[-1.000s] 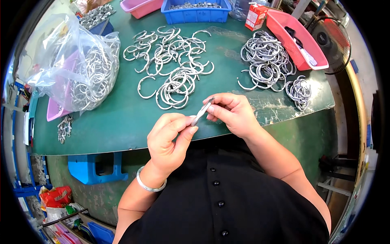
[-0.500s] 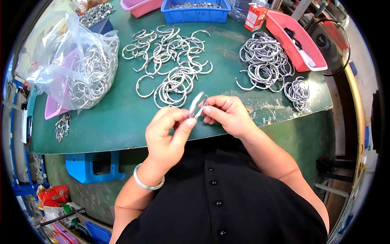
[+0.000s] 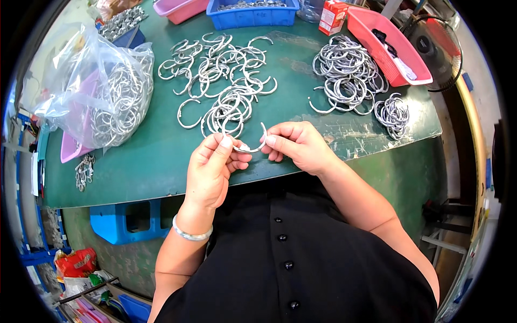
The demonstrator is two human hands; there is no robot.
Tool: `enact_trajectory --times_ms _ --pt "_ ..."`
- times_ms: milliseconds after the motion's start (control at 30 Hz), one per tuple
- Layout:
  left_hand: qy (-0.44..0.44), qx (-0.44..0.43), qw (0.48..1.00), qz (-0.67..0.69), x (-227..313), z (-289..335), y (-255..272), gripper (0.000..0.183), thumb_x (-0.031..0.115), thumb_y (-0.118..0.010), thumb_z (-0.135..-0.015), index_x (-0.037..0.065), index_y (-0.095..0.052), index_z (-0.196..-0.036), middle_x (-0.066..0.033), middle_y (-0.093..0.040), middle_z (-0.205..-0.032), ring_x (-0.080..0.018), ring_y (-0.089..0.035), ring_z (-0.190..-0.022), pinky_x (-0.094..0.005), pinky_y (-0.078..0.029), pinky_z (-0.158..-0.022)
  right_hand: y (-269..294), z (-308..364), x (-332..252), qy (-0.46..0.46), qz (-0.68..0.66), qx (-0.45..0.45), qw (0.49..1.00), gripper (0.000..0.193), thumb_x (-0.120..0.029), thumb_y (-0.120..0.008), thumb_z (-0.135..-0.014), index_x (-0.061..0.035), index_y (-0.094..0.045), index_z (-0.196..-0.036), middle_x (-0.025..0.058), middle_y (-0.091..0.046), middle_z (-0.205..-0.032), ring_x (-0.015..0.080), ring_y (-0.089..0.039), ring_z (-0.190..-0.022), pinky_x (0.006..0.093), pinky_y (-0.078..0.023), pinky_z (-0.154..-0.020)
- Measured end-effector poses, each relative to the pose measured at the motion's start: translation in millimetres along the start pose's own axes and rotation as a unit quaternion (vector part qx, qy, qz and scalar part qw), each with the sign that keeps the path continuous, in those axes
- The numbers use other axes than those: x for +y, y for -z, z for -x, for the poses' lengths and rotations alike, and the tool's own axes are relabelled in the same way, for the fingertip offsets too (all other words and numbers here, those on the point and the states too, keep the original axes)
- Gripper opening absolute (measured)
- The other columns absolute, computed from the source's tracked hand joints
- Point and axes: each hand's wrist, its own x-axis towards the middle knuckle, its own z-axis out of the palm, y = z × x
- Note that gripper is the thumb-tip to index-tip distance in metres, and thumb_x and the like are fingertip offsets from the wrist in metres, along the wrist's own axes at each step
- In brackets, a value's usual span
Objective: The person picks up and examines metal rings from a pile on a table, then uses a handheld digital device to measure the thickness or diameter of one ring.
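Observation:
A silvery open metal ring [image 3: 259, 147], C-shaped like a bangle, is held above the table's near edge with its gap facing away from me. My left hand [image 3: 210, 168] pinches its left side between thumb and fingers. At the ring's right side, my right hand [image 3: 302, 146] has its thumb and forefinger closed on it, the exact contact partly hidden. Just beyond my fingers lies a loose spread of similar bright open rings [image 3: 229, 102]. Off to the right are a heap of darker grey rings [image 3: 347, 72] and a smaller bundle of rings [image 3: 392, 116].
A clear plastic bag [image 3: 121, 99] of rings stands at left over a pink basket [image 3: 70, 148], with small metal links [image 3: 84, 171] beside it. A blue bin [image 3: 253, 19], a red-white carton [image 3: 332, 17], a pink-red basket [image 3: 385, 46] and a fan [image 3: 433, 51] line the far side. A blue stool [image 3: 110, 223] is below.
The ring has turned from nearly edge-on to showing its open C shape. My left hand has rotated, moved slightly left and shifted its grip; my right hand stays close to its earlier place.

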Motion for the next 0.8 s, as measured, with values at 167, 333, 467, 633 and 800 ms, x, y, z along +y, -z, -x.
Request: enact_trajectory --times_ms 167,333,467,633,800 --pt "0.011 0.001 1.0 0.01 0 -3 1 0.015 0.016 -0.044 -0.089 0.004 -0.052 -0.087 -0.0068 -0.057 -0.083 -0.015 -0.057 -0.069 -0.0261 -0.047 -0.062 1 -1 1 0.005 0.003 0.002 1.0 0.016 -0.015 -0.053 -0.084 -0.0005 -0.06 -0.086 0.003 -0.06 -0.073 0.0066 -0.052 -0.061 0.02 -0.044 -0.057" --pt "0.024 -0.001 1.0 0.019 -3 -3 5 0.015 0.016 -0.044 -0.089 0.004 -0.052 -0.087 -0.0076 -0.058 -0.08 -0.0151 -0.058 -0.069 -0.0259 -0.047 -0.062 0 -1 4 0.009 0.003 0.006 1.0 0.019 -0.019 -0.054 -0.083 -0.0014 -0.06 -0.084 0.0017 -0.059 -0.072 0.0062 -0.051 -0.06 0.0205 -0.043 -0.056" --pt "0.017 0.026 1.0 0.0 -7 -4 4 0.016 0.016 -0.046 -0.088 0.003 -0.054 -0.09 -0.0084 -0.059 -0.079 -0.0151 -0.058 -0.068 -0.026 -0.047 -0.06 1 1 7 0.036 0.001 -0.006 0.999 0.017 -0.017 -0.055 -0.083 -0.0005 -0.06 -0.087 0.001 -0.058 -0.072 0.0056 -0.051 -0.062 0.0201 -0.043 -0.056" --pt "-0.012 0.051 0.999 -0.006 -12 -6 6 0.016 0.015 -0.048 -0.087 0.002 -0.055 -0.093 -0.0068 -0.058 -0.076 -0.0144 -0.056 -0.065 -0.0248 -0.046 -0.059 1 4 11 0.099 0.028 -0.03 0.994 0.017 -0.012 -0.056 -0.082 0.0 -0.059 -0.093 -0.0001 -0.057 -0.074 0.0046 -0.051 -0.063 0.0196 -0.043 -0.057" --pt "0.024 0.002 0.998 0.064 -10 -4 11 0.015 0.015 -0.05 -0.085 0.003 -0.057 -0.091 -0.0045 -0.056 -0.073 -0.0126 -0.051 -0.062 -0.0236 -0.041 -0.056 0 6 10 0.081 0.041 -0.025 0.996 0.017 -0.011 -0.056 -0.081 0.0002 -0.058 -0.094 -0.0002 -0.057 -0.074 0.0048 -0.052 -0.065 0.0196 -0.043 -0.058"
